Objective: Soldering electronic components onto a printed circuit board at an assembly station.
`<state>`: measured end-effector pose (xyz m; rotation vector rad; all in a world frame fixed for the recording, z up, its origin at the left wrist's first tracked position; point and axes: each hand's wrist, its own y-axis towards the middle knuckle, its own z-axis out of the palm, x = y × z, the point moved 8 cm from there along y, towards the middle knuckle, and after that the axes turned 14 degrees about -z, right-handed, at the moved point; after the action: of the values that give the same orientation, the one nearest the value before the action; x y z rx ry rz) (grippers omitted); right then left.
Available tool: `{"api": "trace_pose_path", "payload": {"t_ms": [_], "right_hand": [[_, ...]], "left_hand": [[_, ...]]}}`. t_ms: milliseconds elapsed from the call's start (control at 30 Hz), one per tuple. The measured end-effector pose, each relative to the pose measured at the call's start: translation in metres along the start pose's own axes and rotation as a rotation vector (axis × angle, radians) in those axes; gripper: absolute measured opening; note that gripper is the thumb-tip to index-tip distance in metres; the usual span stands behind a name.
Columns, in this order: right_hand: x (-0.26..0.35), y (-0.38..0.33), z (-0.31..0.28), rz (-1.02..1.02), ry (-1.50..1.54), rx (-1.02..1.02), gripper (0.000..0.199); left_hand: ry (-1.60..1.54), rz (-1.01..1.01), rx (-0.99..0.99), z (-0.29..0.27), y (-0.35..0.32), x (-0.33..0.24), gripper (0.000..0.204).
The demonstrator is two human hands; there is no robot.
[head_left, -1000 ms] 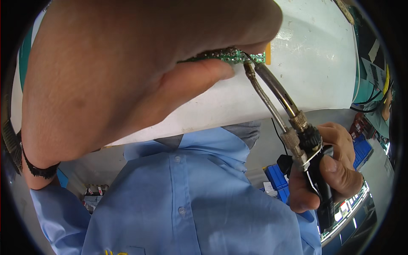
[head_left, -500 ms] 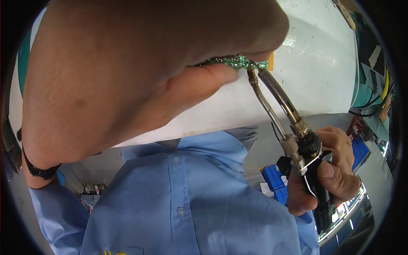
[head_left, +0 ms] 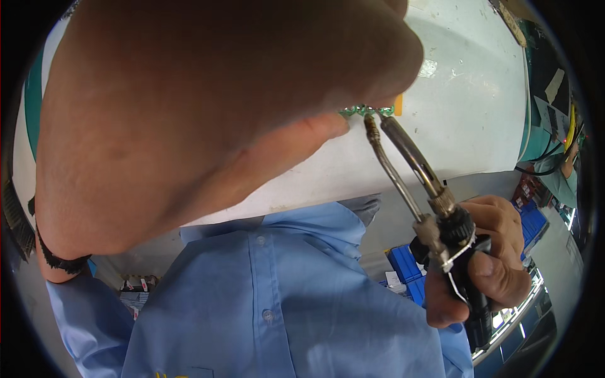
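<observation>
Large and close, my left hand (head_left: pixel 252 107) covers the left half of the view, its fingers closed on a narrow green circuit board (head_left: pixel 353 110). Only a strip of the board with shiny solder joints shows between thumb and fingers; a yellow-orange edge piece (head_left: pixel 398 104) sticks out at its right end. My right hand (head_left: pixel 495 252) is wrapped around the black handle of a soldering iron (head_left: pixel 416 160). A second thin metal tube runs beside its barrel. Both tips reach the board's lower edge, near my left fingers; exact contact is too small to tell.
Beneath the board lies a white work surface (head_left: pixel 466 107) with a curved front edge. Dark cables (head_left: pixel 548 160) and a yellow cable run along the right. Blue bins (head_left: pixel 406 268) stand below the table, and another person's green sleeve (head_left: pixel 554 179) shows at far right.
My left hand and the board have shifted slightly downward in view, with less of the board showing. The iron has dropped slightly too, its tips still at the board.
</observation>
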<state>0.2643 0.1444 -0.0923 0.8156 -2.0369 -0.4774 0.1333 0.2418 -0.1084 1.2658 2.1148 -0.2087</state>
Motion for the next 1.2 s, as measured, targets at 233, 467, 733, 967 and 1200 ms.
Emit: {"api": "trace_pose_path", "payload": {"t_ms": [233, 467, 733, 967, 1200], "right_hand": [[-0.004, 0.001, -0.001, -0.005, -0.023, -0.01, 0.049], [-0.005, 0.001, -0.004, 0.018, -0.028, -0.019, 0.052], [-0.003, -0.003, -0.007, 0.07, -0.04, -0.077, 0.047], [-0.003, 0.003, -0.002, 0.026, -0.018, -0.046, 0.046], [-0.004, 0.005, 0.0, 0.01, -0.023, 0.018, 0.045]], "left_hand": [[0.0, 0.011, -0.015, 0.003, 0.001, 0.002, 0.019], [-0.001, 0.018, -0.034, 0.003, 0.001, 0.003, 0.02], [-0.002, 0.018, -0.05, 0.003, 0.0, 0.005, 0.02], [0.013, 0.007, -0.051, -0.003, -0.003, 0.003, 0.021], [-0.016, 0.02, -0.043, 0.004, 0.001, 0.009, 0.021]]}}
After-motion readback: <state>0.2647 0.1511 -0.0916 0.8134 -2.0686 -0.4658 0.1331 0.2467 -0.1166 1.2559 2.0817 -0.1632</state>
